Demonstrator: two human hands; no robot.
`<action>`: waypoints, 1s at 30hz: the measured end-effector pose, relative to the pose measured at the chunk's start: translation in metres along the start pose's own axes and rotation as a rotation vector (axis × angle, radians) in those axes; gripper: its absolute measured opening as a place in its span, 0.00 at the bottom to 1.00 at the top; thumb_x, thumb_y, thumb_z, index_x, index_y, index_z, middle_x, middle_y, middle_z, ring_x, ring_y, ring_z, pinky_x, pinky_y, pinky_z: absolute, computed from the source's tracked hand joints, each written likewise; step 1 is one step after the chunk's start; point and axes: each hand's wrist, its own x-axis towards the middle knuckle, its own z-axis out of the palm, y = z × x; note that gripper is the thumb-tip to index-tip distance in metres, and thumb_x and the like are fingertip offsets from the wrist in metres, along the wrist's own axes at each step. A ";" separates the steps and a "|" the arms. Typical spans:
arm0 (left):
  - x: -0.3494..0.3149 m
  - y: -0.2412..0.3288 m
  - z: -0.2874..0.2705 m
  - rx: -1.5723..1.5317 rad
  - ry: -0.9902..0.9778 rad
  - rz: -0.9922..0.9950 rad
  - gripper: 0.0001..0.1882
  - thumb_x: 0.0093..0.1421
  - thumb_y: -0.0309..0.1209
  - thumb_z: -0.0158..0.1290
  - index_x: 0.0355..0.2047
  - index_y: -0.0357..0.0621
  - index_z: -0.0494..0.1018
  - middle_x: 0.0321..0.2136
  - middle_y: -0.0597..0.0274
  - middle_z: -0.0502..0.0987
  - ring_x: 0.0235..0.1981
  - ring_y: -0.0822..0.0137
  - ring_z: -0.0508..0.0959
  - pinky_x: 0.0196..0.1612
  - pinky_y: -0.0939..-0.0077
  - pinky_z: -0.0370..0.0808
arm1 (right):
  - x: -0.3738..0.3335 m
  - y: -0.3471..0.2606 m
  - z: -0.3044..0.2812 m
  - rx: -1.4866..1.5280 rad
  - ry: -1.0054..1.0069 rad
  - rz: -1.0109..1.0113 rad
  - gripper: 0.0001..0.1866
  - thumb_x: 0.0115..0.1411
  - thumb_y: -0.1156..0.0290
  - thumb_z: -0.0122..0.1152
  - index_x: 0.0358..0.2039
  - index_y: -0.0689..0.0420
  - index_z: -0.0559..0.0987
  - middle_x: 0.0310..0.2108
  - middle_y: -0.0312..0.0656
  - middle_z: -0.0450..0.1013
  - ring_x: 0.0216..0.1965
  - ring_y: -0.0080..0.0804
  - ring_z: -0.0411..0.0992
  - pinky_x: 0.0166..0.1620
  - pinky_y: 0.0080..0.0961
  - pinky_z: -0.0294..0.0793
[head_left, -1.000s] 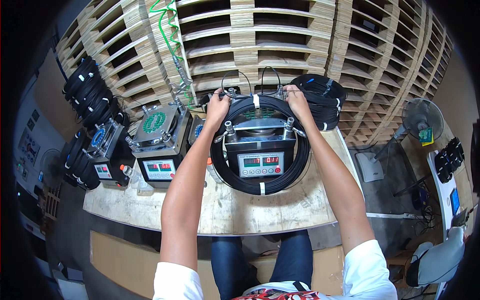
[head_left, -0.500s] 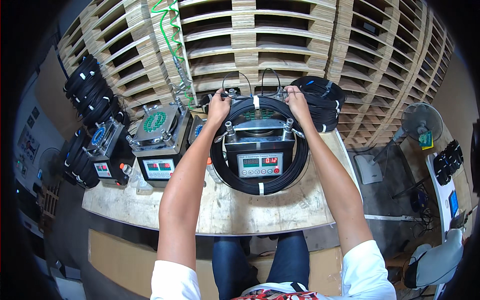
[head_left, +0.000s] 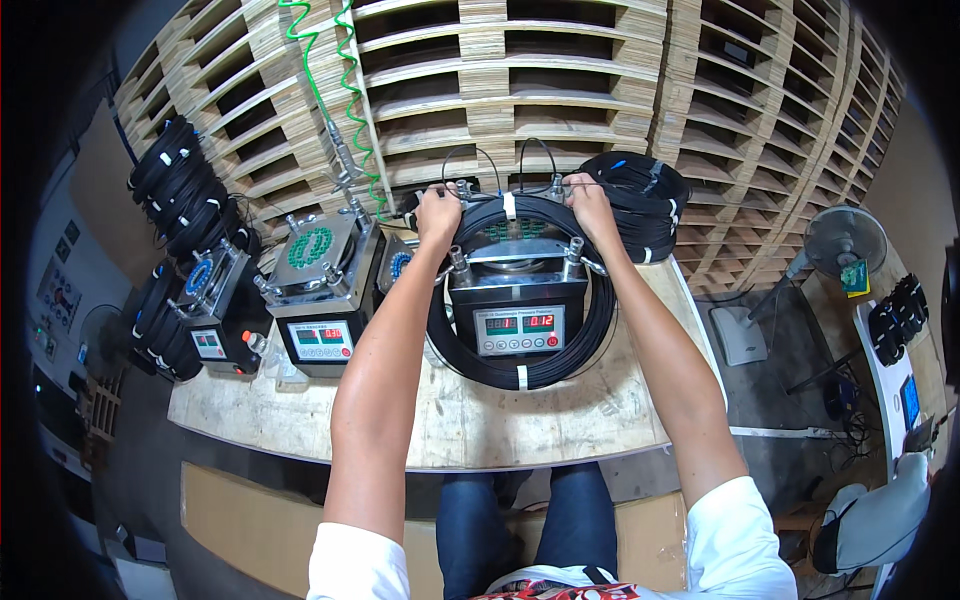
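A coil of thin black cable (head_left: 440,338), bound with white ties, rings the front polishing machine (head_left: 515,290), which has a lit panel and metal corner posts. At the coil's upper left my left hand (head_left: 438,212) is closed near the machine's rear post. My right hand (head_left: 590,205) is closed likewise at the upper right, fingertips by the other rear post. What either hand grips is hidden by the fingers. Two thin cable loops (head_left: 538,142) arch up behind the machine, between the hands. Green connectors (head_left: 512,231) sit on the machine's top plate.
Two more polishing machines (head_left: 312,290) stand to the left, beside an orange-capped bottle (head_left: 252,341). Black cable coils (head_left: 640,200) are piled right of the machine and at far left (head_left: 178,190). A metal air gun (head_left: 342,155) hangs from green hoses. Wooden pallets (head_left: 560,80) rise behind; a fan (head_left: 845,245) stands right.
The air gun has swung slightly up and left. My left forearm has shifted a little right; both hands stay closed at the same rear posts. Digits on the machines' panels look different.
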 end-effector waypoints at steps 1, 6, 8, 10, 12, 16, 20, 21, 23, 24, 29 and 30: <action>-0.004 0.005 0.001 -0.006 -0.007 0.002 0.23 0.65 0.48 0.48 0.49 0.44 0.77 0.45 0.40 0.79 0.51 0.42 0.77 0.54 0.56 0.73 | 0.000 0.003 -0.004 -0.008 0.004 0.001 0.21 0.73 0.57 0.41 0.43 0.58 0.79 0.23 0.43 0.74 0.28 0.31 0.74 0.35 0.30 0.72; -0.002 -0.003 -0.006 0.005 -0.022 0.117 0.28 0.70 0.51 0.39 0.52 0.39 0.74 0.47 0.37 0.78 0.52 0.39 0.75 0.55 0.53 0.71 | -0.008 -0.016 -0.002 0.102 -0.062 0.055 0.21 0.73 0.57 0.41 0.43 0.58 0.80 0.22 0.41 0.73 0.27 0.30 0.73 0.35 0.30 0.71; 0.002 -0.006 -0.006 -0.005 -0.058 0.141 0.29 0.71 0.50 0.38 0.52 0.36 0.72 0.46 0.35 0.77 0.51 0.38 0.75 0.54 0.52 0.71 | -0.004 -0.018 -0.003 0.086 -0.070 0.064 0.21 0.73 0.57 0.41 0.43 0.59 0.79 0.23 0.42 0.73 0.27 0.30 0.73 0.35 0.29 0.71; 0.004 -0.008 -0.005 -0.071 -0.071 0.163 0.28 0.71 0.49 0.38 0.51 0.36 0.72 0.44 0.35 0.78 0.51 0.38 0.75 0.53 0.52 0.71 | -0.006 -0.017 -0.005 0.066 -0.079 0.075 0.21 0.73 0.57 0.41 0.43 0.59 0.79 0.23 0.42 0.74 0.27 0.30 0.73 0.35 0.29 0.72; 0.006 -0.008 -0.006 -0.099 -0.148 0.123 0.27 0.71 0.49 0.38 0.49 0.36 0.73 0.44 0.35 0.78 0.50 0.37 0.75 0.52 0.52 0.71 | -0.006 -0.015 -0.002 0.058 -0.063 0.056 0.22 0.73 0.57 0.40 0.43 0.60 0.79 0.24 0.43 0.74 0.27 0.30 0.73 0.35 0.29 0.72; 0.009 -0.011 0.000 -0.040 -0.150 0.104 0.26 0.70 0.49 0.40 0.47 0.38 0.74 0.44 0.36 0.78 0.50 0.38 0.75 0.52 0.52 0.71 | -0.002 -0.009 0.000 0.069 -0.082 0.066 0.21 0.73 0.58 0.41 0.43 0.59 0.79 0.25 0.43 0.75 0.27 0.29 0.74 0.36 0.29 0.72; 0.000 -0.003 0.000 0.024 -0.127 0.062 0.25 0.69 0.50 0.44 0.47 0.39 0.76 0.42 0.42 0.80 0.48 0.44 0.78 0.51 0.56 0.72 | -0.002 -0.007 -0.003 0.074 -0.081 0.077 0.20 0.73 0.59 0.42 0.44 0.59 0.80 0.25 0.42 0.75 0.28 0.28 0.73 0.35 0.28 0.72; -0.004 0.002 -0.001 0.055 -0.108 0.055 0.25 0.69 0.49 0.47 0.47 0.39 0.77 0.41 0.47 0.81 0.46 0.49 0.79 0.50 0.58 0.73 | -0.002 -0.008 -0.005 0.068 -0.086 0.098 0.19 0.73 0.60 0.42 0.44 0.58 0.80 0.25 0.42 0.75 0.28 0.28 0.73 0.35 0.27 0.72; 0.008 -0.014 -0.001 0.023 -0.113 0.078 0.22 0.68 0.46 0.49 0.49 0.39 0.76 0.42 0.47 0.81 0.45 0.52 0.80 0.50 0.60 0.73 | -0.004 -0.015 0.001 0.062 -0.089 0.089 0.19 0.73 0.60 0.42 0.44 0.58 0.80 0.25 0.42 0.75 0.27 0.27 0.73 0.35 0.27 0.71; 0.013 -0.019 0.000 -0.015 -0.123 0.102 0.21 0.67 0.43 0.52 0.51 0.40 0.75 0.42 0.47 0.81 0.45 0.54 0.80 0.49 0.62 0.74 | -0.005 -0.016 0.001 0.050 -0.088 0.080 0.19 0.73 0.60 0.43 0.44 0.58 0.80 0.24 0.41 0.75 0.27 0.27 0.73 0.35 0.26 0.71; 0.022 -0.025 0.010 -0.074 -0.172 0.075 0.21 0.65 0.36 0.54 0.56 0.42 0.71 0.42 0.47 0.81 0.42 0.60 0.81 0.45 0.67 0.75 | -0.004 -0.013 -0.003 0.070 -0.081 0.086 0.19 0.73 0.60 0.43 0.44 0.58 0.80 0.24 0.40 0.74 0.27 0.27 0.72 0.35 0.26 0.71; 0.022 -0.025 0.011 -0.074 -0.177 0.094 0.22 0.65 0.35 0.54 0.57 0.43 0.70 0.41 0.47 0.81 0.41 0.61 0.81 0.44 0.69 0.75 | -0.004 -0.012 -0.003 0.082 -0.076 0.084 0.19 0.72 0.61 0.43 0.44 0.58 0.80 0.23 0.39 0.74 0.27 0.27 0.72 0.35 0.26 0.71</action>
